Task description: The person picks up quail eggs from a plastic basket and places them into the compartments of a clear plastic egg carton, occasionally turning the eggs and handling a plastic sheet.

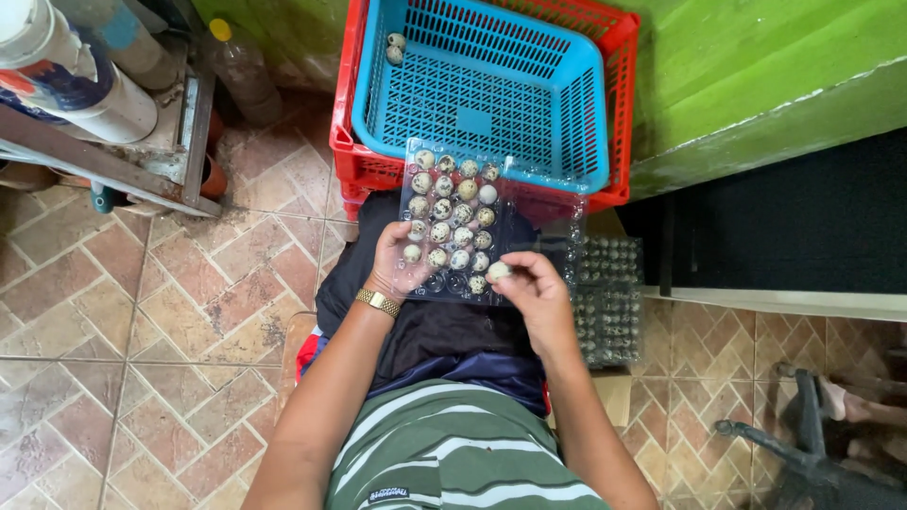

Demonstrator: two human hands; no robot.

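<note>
1. Where the tiled floor fills the left of the head view, we count one white cylinder with red and blue print at the top left corner and one brown bottle with a yellow cap just right of it.
2. Our left hand, with one gold watch on its wrist, grips the near left edge of the clear plastic egg tray; its thumb lies on top of the tray, the other fingers are hidden beneath it, so we cannot tell how they are set.
3. We count one tray, held above our lap, and roughly seventeen speckled quail eggs seated in its cups; the near row shows about three empty cups.
4. Behind the tray we see one blue basket nested in one red crate; two loose eggs lie in the basket's far left corner.
5. Our right hand pinches one speckled egg between thumb and fingertips at the tray's near right corner.
6. Right of that hand, filled egg trays are stacked on a cardboard box; we cannot count them.
7. At the bottom right corner, one dark chair base stands.
</note>
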